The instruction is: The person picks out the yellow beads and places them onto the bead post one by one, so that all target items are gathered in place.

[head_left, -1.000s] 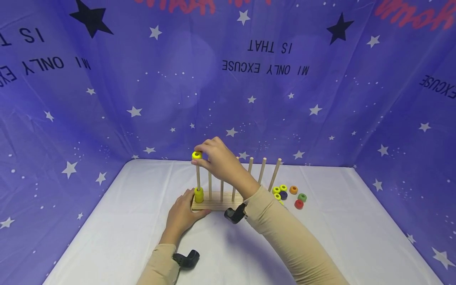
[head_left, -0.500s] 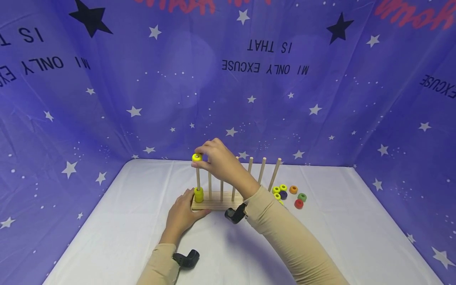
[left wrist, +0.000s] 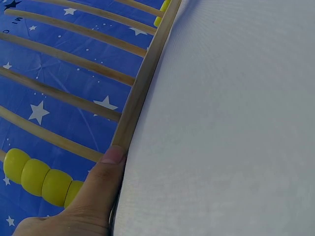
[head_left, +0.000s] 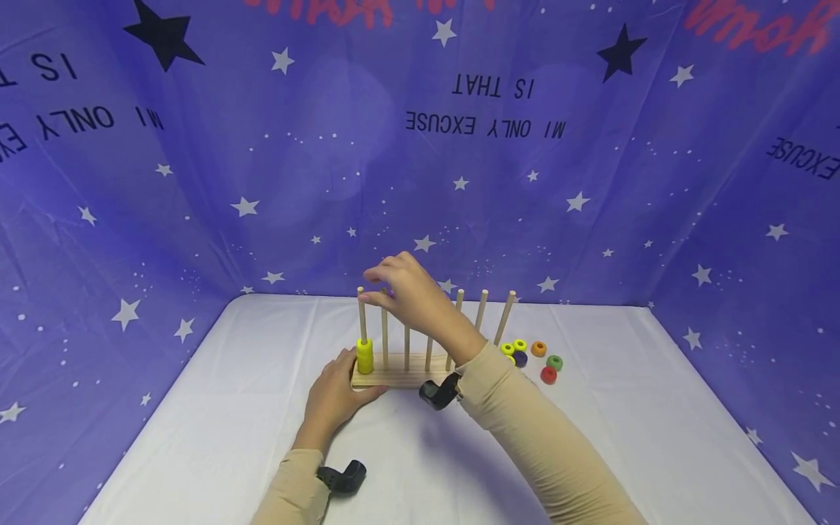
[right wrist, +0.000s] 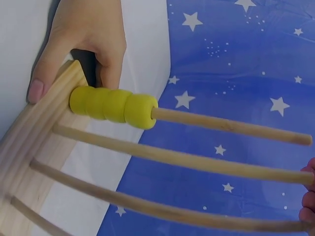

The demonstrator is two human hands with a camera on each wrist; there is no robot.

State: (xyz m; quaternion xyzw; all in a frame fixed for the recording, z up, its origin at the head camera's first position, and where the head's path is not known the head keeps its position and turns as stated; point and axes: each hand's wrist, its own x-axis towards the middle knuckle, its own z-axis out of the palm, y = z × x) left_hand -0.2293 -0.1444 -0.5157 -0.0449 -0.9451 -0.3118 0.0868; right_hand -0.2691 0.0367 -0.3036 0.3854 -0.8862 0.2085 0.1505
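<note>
My left hand [head_left: 333,399] grips the left end of a wooden peg stand's base [head_left: 399,378], thumb along the front edge and fingers behind. Upright wooden pegs rise in a row from it. Several yellow beads [head_left: 364,357] are stacked at the foot of the leftmost peg; the right wrist view shows this stack [right wrist: 114,105] pressed together, bead against bead. Beside the bare top of that peg, my right hand [head_left: 415,297] hovers with thumb and forefinger apart and nothing between them. Its fingertips [right wrist: 309,202] just enter the right wrist view. The right forearm hides part of the stand.
To the right of the stand lie loose beads on the white cloth [head_left: 623,408]: several yellow beads [head_left: 520,344], a dark blue bead [head_left: 520,359], an orange bead [head_left: 539,348], a green bead [head_left: 554,362] and a red bead [head_left: 548,375]. A blue star-patterned curtain [head_left: 394,182] stands behind.
My right hand has let go of a yellow bead at the leftmost peg's top, and the bead has dropped onto the stack. The thumb and forefinger have parted and shifted slightly right.
</note>
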